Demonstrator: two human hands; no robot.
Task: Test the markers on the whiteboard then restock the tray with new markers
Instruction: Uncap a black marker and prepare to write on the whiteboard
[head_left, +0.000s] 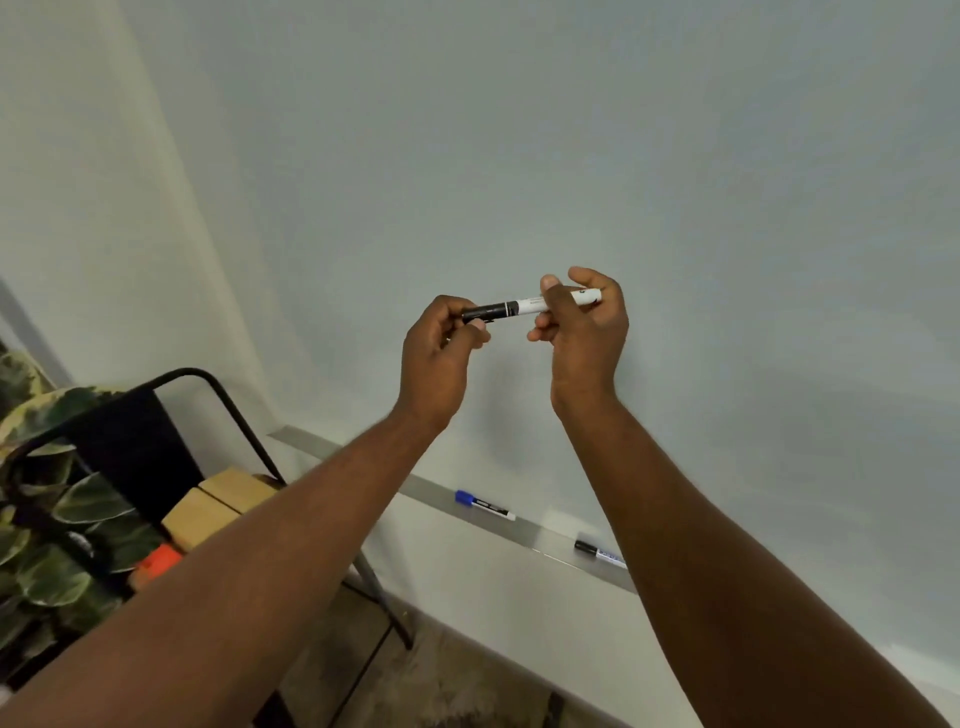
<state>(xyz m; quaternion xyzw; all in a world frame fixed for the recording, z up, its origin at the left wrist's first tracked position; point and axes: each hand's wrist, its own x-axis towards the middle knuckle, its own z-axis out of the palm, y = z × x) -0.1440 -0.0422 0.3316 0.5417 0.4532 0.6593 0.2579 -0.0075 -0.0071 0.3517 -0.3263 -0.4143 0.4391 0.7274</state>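
A marker (524, 305) with a black cap and a white barrel is held level in the air, in front of the whiteboard (571, 156), at the middle of the view. The left hand (441, 353) grips the black cap end, its fingers (475, 332) curled round it. The right hand (587, 332) holds the white barrel, with fingers (551, 291) and thumb clamped on it. The cap is on the barrel. Both bare forearms reach up from the bottom corners.

Below the hands, a narrow metal tray (431, 491) runs along the bottom edge of the whiteboard. A blue marker (484, 505) lies on it below the left hand. A second black marker (597, 551) lies further right on the tray, partly hidden by the right forearm.

To the left stands a black metal frame (234, 410), with pale wooden blocks (223, 499) beside it. A leafy plant (57, 519) fills the left edge, and an orange object (156, 564), too blurred to identify, sits by its leaves.
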